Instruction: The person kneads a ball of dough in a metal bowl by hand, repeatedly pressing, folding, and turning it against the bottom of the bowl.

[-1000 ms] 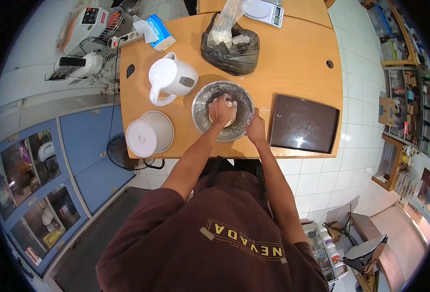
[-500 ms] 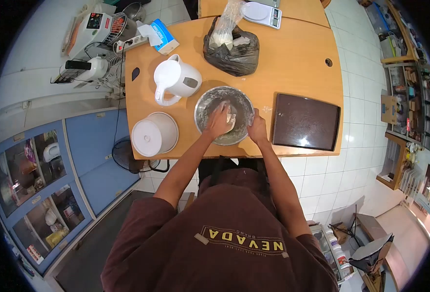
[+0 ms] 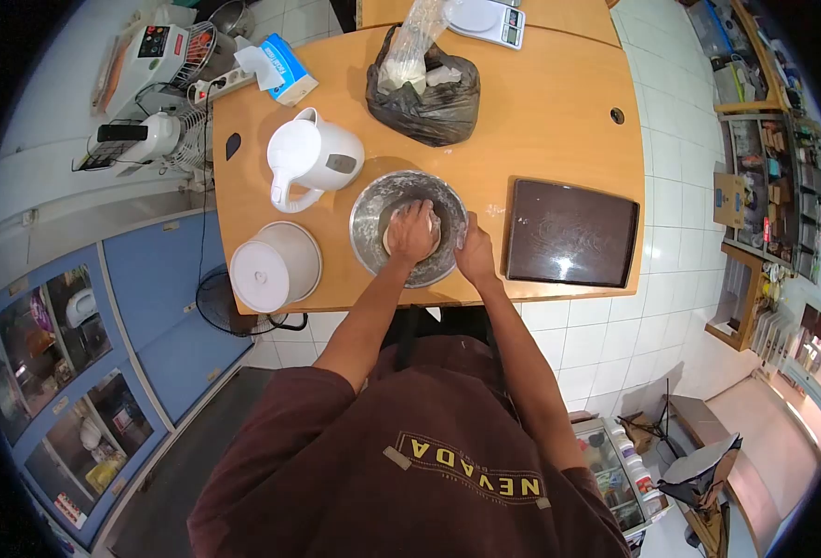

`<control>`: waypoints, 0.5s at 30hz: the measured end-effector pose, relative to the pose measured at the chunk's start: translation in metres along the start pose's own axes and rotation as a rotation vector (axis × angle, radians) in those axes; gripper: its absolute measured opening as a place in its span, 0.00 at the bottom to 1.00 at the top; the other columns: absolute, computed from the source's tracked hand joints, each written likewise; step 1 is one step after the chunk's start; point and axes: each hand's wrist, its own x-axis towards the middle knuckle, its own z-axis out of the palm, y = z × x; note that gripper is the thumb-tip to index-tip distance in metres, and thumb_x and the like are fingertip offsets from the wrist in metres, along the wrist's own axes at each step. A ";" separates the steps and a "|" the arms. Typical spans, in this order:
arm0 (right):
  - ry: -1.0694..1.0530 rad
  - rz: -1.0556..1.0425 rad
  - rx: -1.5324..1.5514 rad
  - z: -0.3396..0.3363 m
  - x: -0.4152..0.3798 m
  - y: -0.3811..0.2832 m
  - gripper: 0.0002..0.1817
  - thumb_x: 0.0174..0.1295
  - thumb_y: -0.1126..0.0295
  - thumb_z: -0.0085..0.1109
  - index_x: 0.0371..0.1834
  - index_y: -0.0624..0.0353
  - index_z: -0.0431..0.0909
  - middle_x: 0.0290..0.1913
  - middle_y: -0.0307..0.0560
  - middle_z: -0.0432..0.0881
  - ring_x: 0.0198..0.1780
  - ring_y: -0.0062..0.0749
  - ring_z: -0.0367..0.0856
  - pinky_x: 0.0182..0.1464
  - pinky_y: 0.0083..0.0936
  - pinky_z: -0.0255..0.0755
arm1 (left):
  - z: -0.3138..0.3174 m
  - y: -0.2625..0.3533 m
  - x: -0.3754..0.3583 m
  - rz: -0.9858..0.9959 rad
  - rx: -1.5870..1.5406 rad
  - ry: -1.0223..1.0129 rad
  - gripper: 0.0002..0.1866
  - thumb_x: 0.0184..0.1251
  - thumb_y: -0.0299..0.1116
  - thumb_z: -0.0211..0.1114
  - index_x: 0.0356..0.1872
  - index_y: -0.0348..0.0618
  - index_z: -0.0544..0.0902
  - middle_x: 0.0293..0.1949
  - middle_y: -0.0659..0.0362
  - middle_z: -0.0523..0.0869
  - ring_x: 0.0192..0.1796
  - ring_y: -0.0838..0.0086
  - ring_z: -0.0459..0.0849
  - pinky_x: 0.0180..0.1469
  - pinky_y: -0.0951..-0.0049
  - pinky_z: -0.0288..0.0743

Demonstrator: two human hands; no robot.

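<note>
A metal mixing bowl (image 3: 364, 223), its inner wall smeared with flour, stands near the table's front edge. Inside it lies a pale lump of dough (image 3: 436, 234), partly covered by my left hand (image 3: 411, 234). That hand presses down on the dough, its fingers close together and bent over the top. My right hand (image 3: 475, 254) grips the bowl's right rim, with the thumb and fingers on the metal; part of the grip is hard to make out.
A white electric kettle (image 3: 310, 158) and a white lidded tub (image 3: 276, 267) stand left of the bowl. A dark baking tray (image 3: 573, 232) lies to the right. Behind are a black plastic bag (image 3: 429, 116), a kitchen scale (image 3: 485, 20) and a tissue box (image 3: 290, 70).
My left hand has gone from grasping the dough's side to pressing on its top. My right hand still holds the rim. The whole view has shifted slightly.
</note>
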 end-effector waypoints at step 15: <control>0.037 0.105 0.114 -0.021 0.011 0.005 0.30 0.52 0.83 0.65 0.59 0.65 0.66 0.42 0.72 0.85 0.46 0.69 0.86 0.51 0.52 0.81 | -0.047 -0.028 0.024 0.058 -0.184 -0.015 0.24 0.59 0.39 0.74 0.57 0.45 0.80 0.48 0.47 0.78 0.53 0.50 0.81 0.56 0.51 0.74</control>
